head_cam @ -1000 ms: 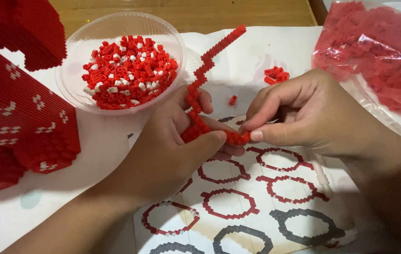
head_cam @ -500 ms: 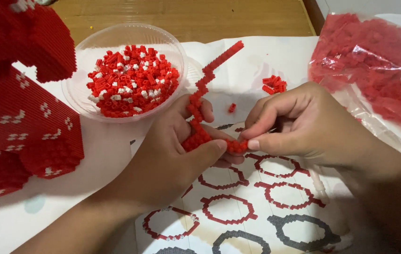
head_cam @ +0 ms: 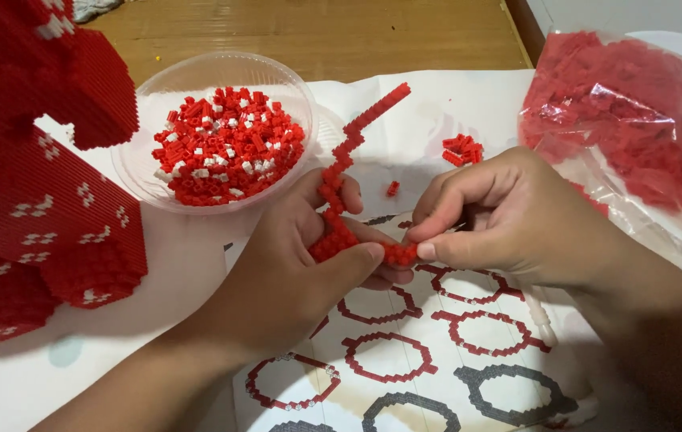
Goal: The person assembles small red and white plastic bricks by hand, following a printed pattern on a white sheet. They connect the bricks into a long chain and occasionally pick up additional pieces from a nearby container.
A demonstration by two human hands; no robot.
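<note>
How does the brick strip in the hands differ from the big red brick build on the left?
The brick strip is thin, a crooked single line held up off the paper by the left hand and right hand; the big build is a broad, solid mass resting on the table. The strip looks plain red; the build carries small white marks. The strip shows whole, while the build runs past the picture's edge. Both are made of small red bricks.

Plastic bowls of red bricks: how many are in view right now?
1: the clear bowl stands upper left of the left hand, beside the big red brick model. Other loose bricks sit in a plastic bag, far right.
</note>
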